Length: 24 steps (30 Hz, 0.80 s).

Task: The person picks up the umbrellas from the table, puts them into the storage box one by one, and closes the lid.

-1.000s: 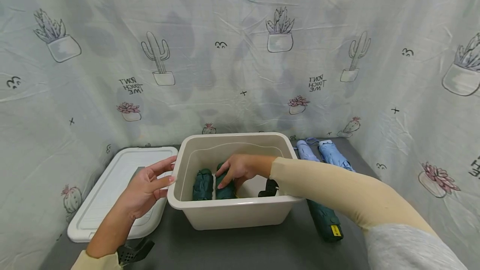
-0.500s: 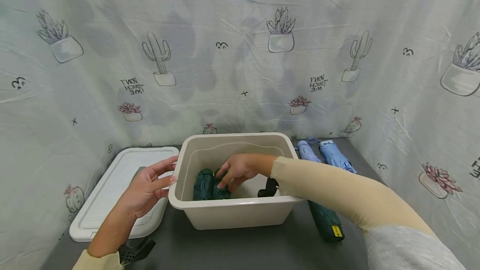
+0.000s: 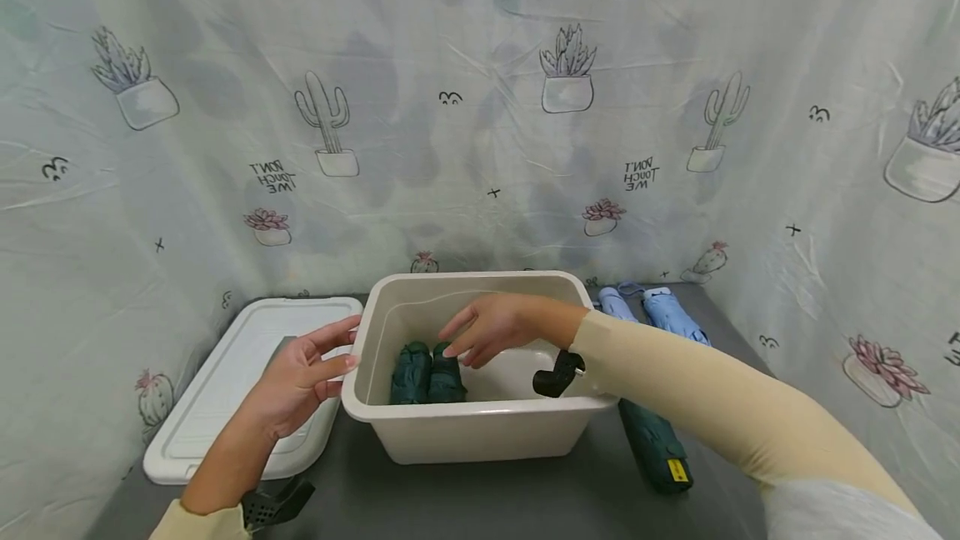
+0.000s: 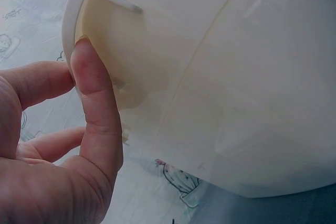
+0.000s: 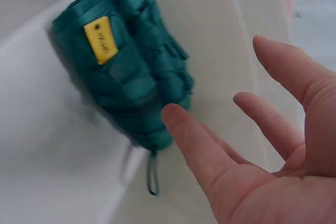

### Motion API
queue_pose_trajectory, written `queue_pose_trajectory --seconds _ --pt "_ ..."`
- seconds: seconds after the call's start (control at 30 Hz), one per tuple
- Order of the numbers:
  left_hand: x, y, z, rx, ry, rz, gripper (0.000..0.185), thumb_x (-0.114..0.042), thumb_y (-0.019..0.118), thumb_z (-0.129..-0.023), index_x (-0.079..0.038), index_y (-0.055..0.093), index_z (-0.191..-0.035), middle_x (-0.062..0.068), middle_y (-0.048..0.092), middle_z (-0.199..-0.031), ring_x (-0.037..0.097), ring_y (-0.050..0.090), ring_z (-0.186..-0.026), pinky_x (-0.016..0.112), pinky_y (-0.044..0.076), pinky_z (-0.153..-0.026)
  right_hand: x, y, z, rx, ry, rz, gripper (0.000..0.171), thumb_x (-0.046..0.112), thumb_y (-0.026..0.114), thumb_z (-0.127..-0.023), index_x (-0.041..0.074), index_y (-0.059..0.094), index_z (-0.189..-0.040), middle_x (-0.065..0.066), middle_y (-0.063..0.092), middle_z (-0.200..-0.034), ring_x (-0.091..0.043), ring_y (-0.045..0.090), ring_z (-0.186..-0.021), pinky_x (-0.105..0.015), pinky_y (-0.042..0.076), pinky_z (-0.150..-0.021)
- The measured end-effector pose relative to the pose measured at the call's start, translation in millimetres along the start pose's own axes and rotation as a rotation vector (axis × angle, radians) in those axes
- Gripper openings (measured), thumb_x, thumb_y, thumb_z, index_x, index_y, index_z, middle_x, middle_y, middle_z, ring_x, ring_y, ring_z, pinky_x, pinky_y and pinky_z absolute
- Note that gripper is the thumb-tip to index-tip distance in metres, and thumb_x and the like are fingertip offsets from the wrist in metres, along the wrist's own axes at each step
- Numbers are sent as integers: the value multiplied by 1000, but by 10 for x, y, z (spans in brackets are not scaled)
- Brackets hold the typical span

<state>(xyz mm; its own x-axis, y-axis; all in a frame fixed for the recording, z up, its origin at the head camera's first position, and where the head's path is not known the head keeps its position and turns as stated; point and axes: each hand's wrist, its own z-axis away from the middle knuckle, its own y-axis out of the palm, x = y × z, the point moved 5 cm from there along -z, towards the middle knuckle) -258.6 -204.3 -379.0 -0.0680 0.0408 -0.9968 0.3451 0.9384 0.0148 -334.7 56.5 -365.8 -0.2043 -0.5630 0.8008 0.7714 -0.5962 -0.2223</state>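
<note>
Green umbrellas [image 3: 427,373], two folded, lie side by side against the left wall inside the bin [image 3: 480,427]; the floor to their right is bare. The bin stands on a dark table [image 3: 487,498] closed in by cactus-print cloth [image 3: 480,148], with a lid [image 3: 225,382] at its left and more umbrellas [image 3: 652,440] at its right. The right hand [image 3: 491,327] hovers above the pair, fingers spread, holding nothing. The left hand [image 3: 300,377] rests thumb and fingertips on the bin's left rim, fingers straight.

Mirrored "DON'T TOUCH ME" on the cactus-print backdrop [image 3: 273,177], yellow tag [image 5: 101,39] on green umbrella [image 5: 128,85] unreadable
</note>
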Motion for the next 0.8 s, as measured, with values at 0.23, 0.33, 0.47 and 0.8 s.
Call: queue_pose_trajectory --seconds 0.23,0.33,0.47,0.8 --pt "1 22 8 -5 -6 4 59 -6 60 -103 -1 37 -157 7 56 -131 19 73 -106 39 64 -83 89 -174 296 -4 -86 -62 49 12 67 -99 8 56 -147 -17 61 -144 -30 67 -122 -45 54 -107" --pt "0 18 14 -7 -3 4 59 -6 60 -103 -1 37 -157 6 56 -131 19 73 -106 39 64 -83 112 -230 394 -11 -111 -89 50 10 64 -101 9 53 -149 -16 62 -143 -35 62 -129 -46 53 -107" --pt "5 8 19 -6 2 13 59 -5 60 -102 -2 37 -157 6 56 -129 19 74 -105 39 64 -83 121 -290 521 -36 -162 -121 50 6 62 -101 8 52 -150 -16 62 -143 -37 61 -130 -48 53 -107" --pt "-7 18 24 -17 1 11 61 -5 60 -102 -1 36 -158 7 56 -130 20 74 -107 39 63 -84 80 -488 855 -141 -294 -168 52 6 61 -101 6 49 -152 -21 54 -149 -43 55 -136 -47 53 -106"
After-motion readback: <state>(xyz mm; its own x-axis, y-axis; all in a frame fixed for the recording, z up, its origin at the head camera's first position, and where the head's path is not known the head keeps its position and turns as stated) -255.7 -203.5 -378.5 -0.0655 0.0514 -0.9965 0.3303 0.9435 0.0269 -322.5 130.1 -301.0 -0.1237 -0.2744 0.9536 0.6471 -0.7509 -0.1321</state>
